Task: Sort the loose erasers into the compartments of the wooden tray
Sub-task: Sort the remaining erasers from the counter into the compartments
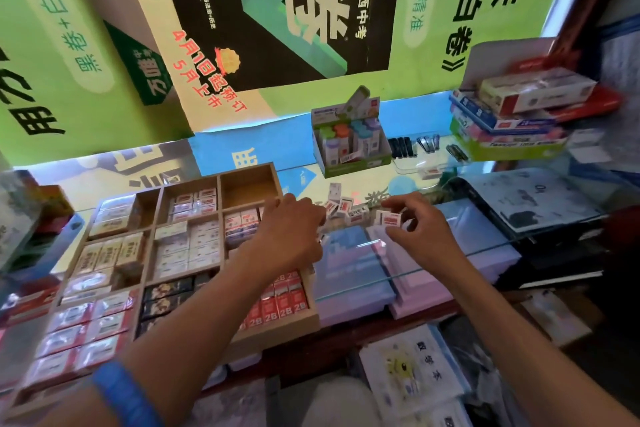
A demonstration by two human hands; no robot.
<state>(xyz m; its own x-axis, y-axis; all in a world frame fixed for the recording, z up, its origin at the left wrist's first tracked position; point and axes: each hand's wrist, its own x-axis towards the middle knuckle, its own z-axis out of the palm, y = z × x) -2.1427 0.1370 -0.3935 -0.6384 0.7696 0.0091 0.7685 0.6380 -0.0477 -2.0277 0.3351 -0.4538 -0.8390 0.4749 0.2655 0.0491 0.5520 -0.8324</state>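
The loose erasers lie in a small heap on the glass surface, between the two hands and just beyond their fingertips. The right hand pinches one red-and-white eraser; the left hand reaches toward the heap, fingers curled, though I cannot tell whether it grips anything. Best to match the label to the same kind in the wooden tray under the left forearm. Beyond both hands stands a green display box, well clear.

wooden tray, compartments mostly filled; left hand over it; right hand pinching eraser; loose erasers on glass.
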